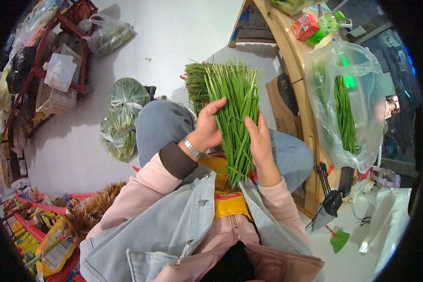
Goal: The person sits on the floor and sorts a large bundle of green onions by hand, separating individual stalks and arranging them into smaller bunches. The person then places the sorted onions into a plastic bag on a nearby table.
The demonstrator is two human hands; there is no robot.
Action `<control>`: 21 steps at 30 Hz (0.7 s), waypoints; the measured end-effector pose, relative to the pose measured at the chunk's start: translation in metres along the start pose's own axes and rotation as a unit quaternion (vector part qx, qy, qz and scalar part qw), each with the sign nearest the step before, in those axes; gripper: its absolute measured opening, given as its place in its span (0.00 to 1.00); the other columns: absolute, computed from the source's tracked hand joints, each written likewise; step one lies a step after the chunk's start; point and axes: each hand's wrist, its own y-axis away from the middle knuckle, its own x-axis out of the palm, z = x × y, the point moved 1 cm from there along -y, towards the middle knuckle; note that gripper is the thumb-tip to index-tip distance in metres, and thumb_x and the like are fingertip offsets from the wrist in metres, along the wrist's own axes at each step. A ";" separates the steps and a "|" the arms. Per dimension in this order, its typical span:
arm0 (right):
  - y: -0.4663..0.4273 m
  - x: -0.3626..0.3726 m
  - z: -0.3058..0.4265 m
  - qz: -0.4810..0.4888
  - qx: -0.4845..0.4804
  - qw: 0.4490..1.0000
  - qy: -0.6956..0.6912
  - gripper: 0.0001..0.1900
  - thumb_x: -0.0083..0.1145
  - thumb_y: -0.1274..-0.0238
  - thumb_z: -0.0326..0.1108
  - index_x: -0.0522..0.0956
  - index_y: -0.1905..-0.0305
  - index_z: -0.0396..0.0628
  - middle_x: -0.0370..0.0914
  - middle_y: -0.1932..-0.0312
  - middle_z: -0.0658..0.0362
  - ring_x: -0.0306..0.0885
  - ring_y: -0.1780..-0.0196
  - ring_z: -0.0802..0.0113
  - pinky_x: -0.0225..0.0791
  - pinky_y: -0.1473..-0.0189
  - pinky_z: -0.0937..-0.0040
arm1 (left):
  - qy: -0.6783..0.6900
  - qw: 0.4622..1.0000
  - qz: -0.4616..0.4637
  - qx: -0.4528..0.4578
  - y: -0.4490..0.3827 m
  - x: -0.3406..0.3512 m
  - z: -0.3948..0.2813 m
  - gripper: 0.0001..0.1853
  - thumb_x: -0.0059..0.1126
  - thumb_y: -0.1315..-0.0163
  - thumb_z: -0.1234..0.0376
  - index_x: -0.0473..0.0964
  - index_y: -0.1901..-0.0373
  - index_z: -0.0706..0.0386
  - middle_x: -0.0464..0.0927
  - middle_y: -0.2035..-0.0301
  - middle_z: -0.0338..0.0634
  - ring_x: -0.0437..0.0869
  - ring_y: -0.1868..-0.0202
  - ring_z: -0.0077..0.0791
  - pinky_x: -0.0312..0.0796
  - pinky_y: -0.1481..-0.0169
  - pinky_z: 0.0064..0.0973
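A bunch of long green leafy stalks, like garlic chives [234, 123], is held above my lap, cut ends away from me and leaf tips towards my body. My left hand [209, 123] grips its left side, thumb lying over the stalks. On the right side, my right hand [260, 141] holds it with the thumb on top; the fingers behind are mostly hidden. Behind the bunch, a darker pile of greens [197, 83] is partly covered. More green stalks [343, 112] lie in a clear plastic bag [370, 141] on the wooden table at right.
Two plastic-wrapped bundles of greens [125, 102] stand on the floor by my left knee. A red rack [38, 67] with bagged vegetables and a white basket [56, 100] is at left. The wooden table's edge [301, 91] curves along the right, with a cardboard box [282, 105] beneath.
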 end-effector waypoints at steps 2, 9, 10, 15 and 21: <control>0.002 -0.005 -0.005 0.013 0.014 0.999 0.034 0.24 0.50 0.24 0.40 0.66 0.33 0.37 0.74 0.40 0.50 0.72 0.39 0.65 0.64 0.37 0.67 | 0.012 1.000 -0.009 -0.005 -0.001 -0.005 0.002 0.26 0.46 0.29 0.56 0.72 0.38 0.65 0.79 0.43 0.52 0.82 0.44 0.44 0.70 0.33 0.41; 0.000 -0.017 -0.001 0.012 -0.012 0.993 0.119 0.24 0.50 0.23 0.43 0.67 0.32 0.39 0.74 0.39 0.49 0.74 0.39 0.61 0.64 0.37 0.65 | 0.018 0.999 -0.007 -0.041 -0.006 -0.005 -0.009 0.29 0.47 0.31 0.56 0.69 0.36 0.68 0.76 0.40 0.56 0.80 0.41 0.47 0.68 0.31 0.43; 0.000 -0.016 0.002 0.002 -0.040 0.991 0.130 0.24 0.51 0.24 0.42 0.67 0.32 0.39 0.73 0.38 0.50 0.73 0.39 0.61 0.64 0.36 0.64 | 0.045 0.998 -0.010 -0.051 -0.006 -0.005 -0.012 0.31 0.47 0.31 0.56 0.67 0.34 0.68 0.74 0.39 0.58 0.78 0.39 0.48 0.67 0.30 0.44; 0.001 -0.010 0.034 -0.047 -0.239 0.932 0.269 0.24 0.66 0.39 0.29 0.73 0.38 0.40 0.73 0.37 0.50 0.75 0.41 0.60 0.70 0.41 0.62 | 0.052 0.996 0.031 -0.058 -0.006 -0.001 -0.017 0.31 0.48 0.31 0.55 0.66 0.34 0.68 0.74 0.39 0.58 0.78 0.39 0.48 0.67 0.30 0.45; -0.016 0.005 0.059 0.133 -0.246 0.852 0.442 0.24 0.66 0.46 0.24 0.77 0.41 0.44 0.81 0.53 0.52 0.77 0.54 0.54 0.72 0.52 0.64 | 0.007 0.999 -0.031 -0.032 -0.006 0.001 -0.016 0.30 0.46 0.32 0.58 0.66 0.33 0.67 0.76 0.40 0.56 0.79 0.40 0.48 0.69 0.32 0.46</control>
